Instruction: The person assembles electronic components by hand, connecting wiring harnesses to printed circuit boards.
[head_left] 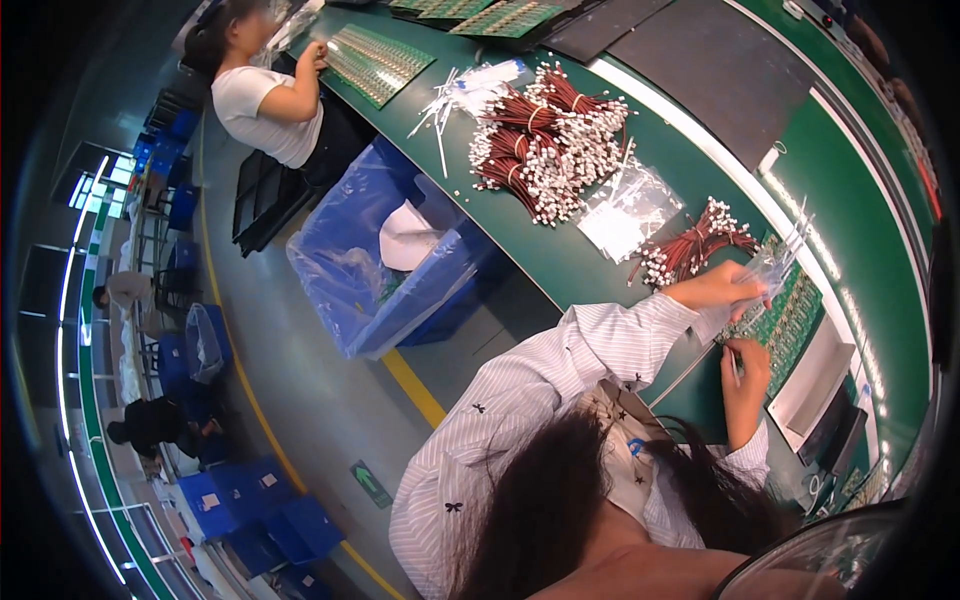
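at right of the frame, the left hand (716, 287) pinches a clear plastic bag (767, 277) over the green circuit boards (797, 312), ideally without snagging them, while the right hand (747, 377), curled by their lower end, its grip impossible to tell, should press lightly.

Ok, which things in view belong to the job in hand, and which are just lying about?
Seemingly in the job:
clear plastic in the left hand
green boards by the right hand
nearest wire bundle
bigger wire pile

Seemingly just lying about:
blue bin
dark mats
pale tray
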